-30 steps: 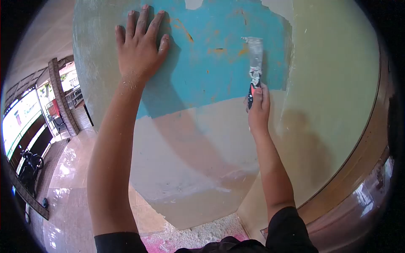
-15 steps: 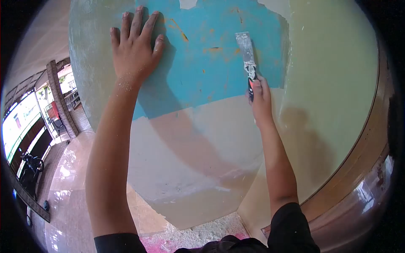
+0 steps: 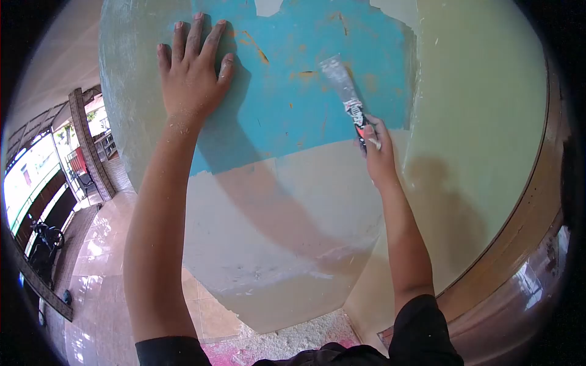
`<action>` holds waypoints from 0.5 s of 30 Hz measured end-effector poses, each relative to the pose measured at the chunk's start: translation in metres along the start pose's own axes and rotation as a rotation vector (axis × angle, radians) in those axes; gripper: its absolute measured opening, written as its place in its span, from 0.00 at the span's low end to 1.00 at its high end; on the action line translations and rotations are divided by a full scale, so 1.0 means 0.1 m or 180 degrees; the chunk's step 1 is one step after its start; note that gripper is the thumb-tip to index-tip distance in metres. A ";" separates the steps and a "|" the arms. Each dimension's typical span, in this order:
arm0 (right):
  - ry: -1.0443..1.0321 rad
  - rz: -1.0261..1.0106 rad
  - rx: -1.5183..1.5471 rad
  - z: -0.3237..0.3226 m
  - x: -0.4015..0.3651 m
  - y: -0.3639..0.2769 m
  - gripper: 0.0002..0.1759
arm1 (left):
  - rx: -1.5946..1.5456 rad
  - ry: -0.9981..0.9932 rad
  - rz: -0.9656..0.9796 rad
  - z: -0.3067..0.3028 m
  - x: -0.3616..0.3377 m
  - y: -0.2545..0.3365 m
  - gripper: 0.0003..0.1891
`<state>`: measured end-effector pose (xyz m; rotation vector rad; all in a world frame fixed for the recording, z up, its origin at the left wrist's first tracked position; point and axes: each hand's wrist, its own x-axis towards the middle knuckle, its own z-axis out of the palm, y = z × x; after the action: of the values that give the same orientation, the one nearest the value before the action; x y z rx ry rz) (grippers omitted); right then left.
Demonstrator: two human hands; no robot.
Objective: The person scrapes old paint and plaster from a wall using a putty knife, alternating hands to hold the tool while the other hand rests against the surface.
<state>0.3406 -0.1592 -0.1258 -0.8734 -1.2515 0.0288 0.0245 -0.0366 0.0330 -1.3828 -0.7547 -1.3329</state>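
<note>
My left hand (image 3: 194,82) lies flat with fingers spread at the left side of the turquoise patch (image 3: 274,116) on the wall. In my right hand (image 3: 378,149) is a putty knife (image 3: 343,88), gripped by its black and red handle. Its blade is smeared with white and points up and to the left over the turquoise patch. Orange-brown marks and scratches show around the blade. Below the turquoise, a pale bare area (image 3: 256,226) has a ragged upper edge. Green paint (image 3: 482,104) covers the wall to the right.
White flakes and dust (image 3: 293,338) lie on the floor at the wall's foot, over something pink. At left are a tiled floor (image 3: 101,274), a post (image 3: 91,143) and a parked motorcycle (image 3: 46,241). A brown wooden edge (image 3: 488,268) runs along the right.
The putty knife's blade has swung left and slightly down across the turquoise patch, now tilted more. My left hand stays in place on the wall.
</note>
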 end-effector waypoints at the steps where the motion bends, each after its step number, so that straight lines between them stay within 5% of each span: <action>1: 0.0042 0.0006 0.0124 0.00 -0.04 0.00 0.22 | -0.0018 0.0016 0.0007 0.01 -0.01 0.01 0.31; 6: 0.0314 0.0227 -0.0145 -0.09 0.00 0.00 0.23 | -0.0058 -0.0090 -0.0022 0.00 -0.03 0.00 0.31; 11: -0.0303 -0.0334 -0.0619 -0.15 0.07 -0.08 0.23 | -0.0049 -0.0087 0.0005 0.00 -0.02 -0.01 0.31; 13: 0.0495 0.0073 -0.0125 -0.15 0.11 -0.09 0.22 | -0.0040 -0.0046 0.0016 0.01 -0.02 0.00 0.31; 15: 0.0106 0.0239 -0.0157 -0.21 0.13 -0.14 0.23 | -0.0010 -0.0069 0.0011 0.01 -0.03 0.00 0.31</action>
<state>0.3566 -0.1745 -0.1084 -0.9597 -1.1923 0.0432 0.0241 -0.0354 0.0303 -1.4023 -0.7648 -1.3190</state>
